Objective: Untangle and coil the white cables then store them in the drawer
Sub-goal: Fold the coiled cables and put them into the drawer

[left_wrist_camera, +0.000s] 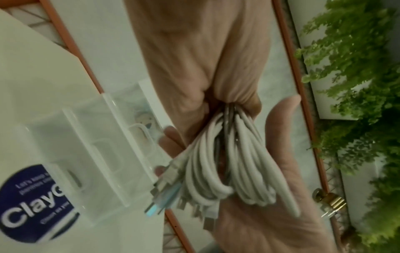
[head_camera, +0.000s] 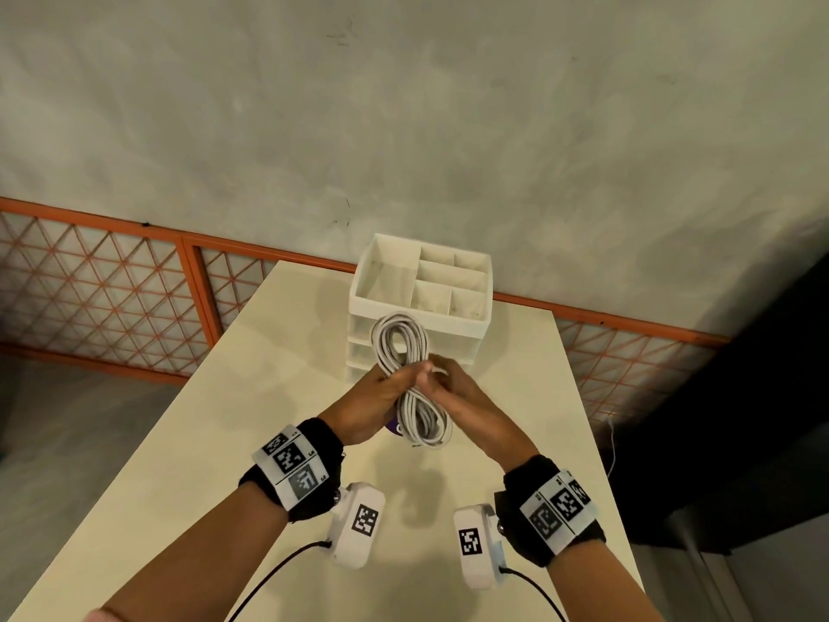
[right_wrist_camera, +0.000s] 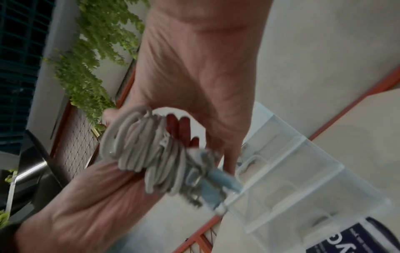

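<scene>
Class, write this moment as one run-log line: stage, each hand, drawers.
stage: coiling | left hand: grips coiled white cables at middle | right hand: grips same bundle | drawer unit: behind hands on table, cables not stored

Grey concrete wall [head_camera: 403, 105], orange lattice railing [head_camera: 112, 280], cream table [head_camera: 224, 442], green foliage [left_wrist_camera: 357, 68]

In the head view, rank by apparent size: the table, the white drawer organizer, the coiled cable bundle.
1. Table, largest by far.
2. White drawer organizer.
3. Coiled cable bundle, held by both hands; it is nearer the camera, so the gap to the organizer is unsure.
</scene>
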A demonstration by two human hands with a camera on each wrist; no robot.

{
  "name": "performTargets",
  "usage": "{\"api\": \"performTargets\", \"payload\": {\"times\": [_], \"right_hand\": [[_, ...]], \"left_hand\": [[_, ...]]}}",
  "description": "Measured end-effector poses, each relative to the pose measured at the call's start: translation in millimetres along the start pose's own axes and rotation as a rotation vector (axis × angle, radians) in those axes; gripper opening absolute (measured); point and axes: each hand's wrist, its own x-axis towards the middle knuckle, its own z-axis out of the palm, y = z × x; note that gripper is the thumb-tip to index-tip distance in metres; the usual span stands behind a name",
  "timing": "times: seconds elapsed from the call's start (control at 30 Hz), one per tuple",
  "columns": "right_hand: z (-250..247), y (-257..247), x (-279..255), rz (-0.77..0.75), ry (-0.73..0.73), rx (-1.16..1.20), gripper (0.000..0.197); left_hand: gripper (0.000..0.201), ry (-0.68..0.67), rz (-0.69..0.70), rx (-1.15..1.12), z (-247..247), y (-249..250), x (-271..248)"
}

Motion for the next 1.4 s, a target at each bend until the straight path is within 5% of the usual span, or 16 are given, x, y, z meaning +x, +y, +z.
{"api": "performTargets", "payload": {"times": [0.13, 0.3, 0.43, 0.6, 0.73, 0.83, 0.93, 1.2, 1.3, 1.4], "right_hand": [[0, -9, 2, 0.024, -0.23, 0.074, 0.047], [1, -14, -1, 0.11, -0.383, 0.024, 0.016], [10, -4, 2, 0.169, -0.274, 0.004, 0.036], [11, 11, -7, 0.22, -0.252, 0.055, 0.007], [24, 19, -4, 0.217, -0.174, -0.026, 0.007], [25, 18, 0, 0.226, -0.172, -0.074, 0.011], [21, 17, 2, 0.21, -0.218, -0.14, 0.017], [22, 19, 0, 0.136, -0.195, -0.505, 0.023], [18, 20, -2, 0.134, -0.174, -0.686, 0.027], [11, 22, -1, 0.173, -0.203, -0.625, 0.021]], "left_hand": [[0.029, -0.048, 0.005, -0.036, 5, 8, 2], [0.045, -0.032, 0.021, 0.046, -1, 8, 3], [0.033, -0.023, 0.017, 0.031, -5, 5, 1], [0.035, -0.044, -0.1, -0.03, -2, -11, 5], [0.029, -0.025, -0.121, -0.206, -8, -16, 2], [0.042, 0.05, -0.084, -0.484, -11, -12, 3], [0.018, 0.11, -0.111, -0.63, -8, -3, 6], [0.039, 0.483, -0.362, -0.588, 6, 2, 25], [0.036, 0.498, -0.38, -0.607, 6, -7, 22], [0.032, 0.408, -0.372, -0.656, 7, -9, 17]]}}
